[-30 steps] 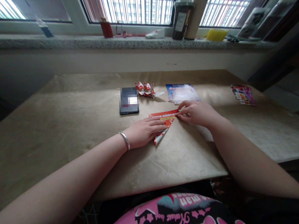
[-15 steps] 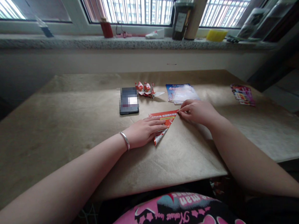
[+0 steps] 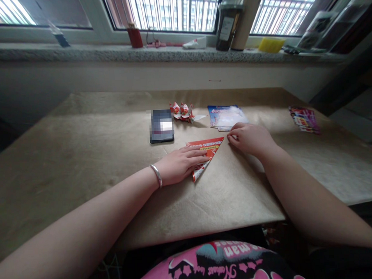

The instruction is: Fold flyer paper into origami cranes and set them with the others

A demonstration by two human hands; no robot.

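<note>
A red printed paper folded into a triangle (image 3: 211, 147) lies on the tan table (image 3: 81, 152). My left hand (image 3: 182, 162), a silver bangle on its wrist, rests flat on the triangle's left part with the fingers stretched out. My right hand (image 3: 250, 137) sits just right of the triangle's upper right corner, fingers curled together against the table; nothing shows inside them. The paper's lower tip pokes out below my left fingers.
A dark phone (image 3: 161, 125) lies behind the paper, with folded red paper figures (image 3: 182, 111) and a blue leaflet (image 3: 226, 115) beside it. A pink leaflet (image 3: 304, 118) lies far right. The windowsill (image 3: 108, 54) carries jars, a red cup and a yellow sponge.
My right hand has slid right along the top edge and off the triangle's corner. My left hand has stayed flat on the paper.
</note>
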